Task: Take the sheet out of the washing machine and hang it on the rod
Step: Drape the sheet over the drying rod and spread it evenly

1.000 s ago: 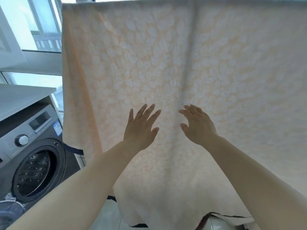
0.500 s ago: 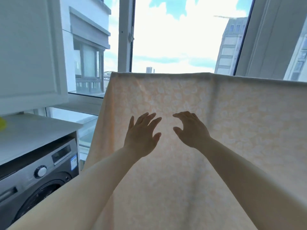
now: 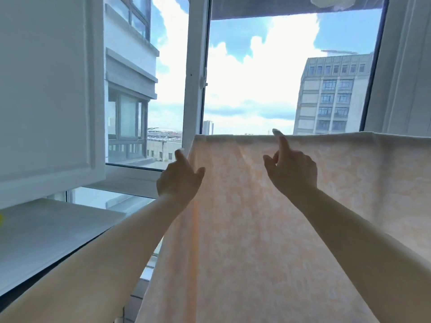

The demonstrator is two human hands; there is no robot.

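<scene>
Rod hidden under sheet (image 3: 268, 217) fold; sheet draped there, right part cut off by frame. Left hand (image 3: 178, 181) at sheet's left edge, grip unclear. Right hand (image 3: 291, 172) fingers curled, index raised to top edge. Both hands higher than before; washing machine gone from view.

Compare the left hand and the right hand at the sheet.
The left hand is at the sheet's left side edge; the right hand is farther in, near the top fold. The right hand's index finger points up to the top edge; the left hand sits lower, with finger and thumb apart at the edge. Both reach up, backs to the camera.
</scene>
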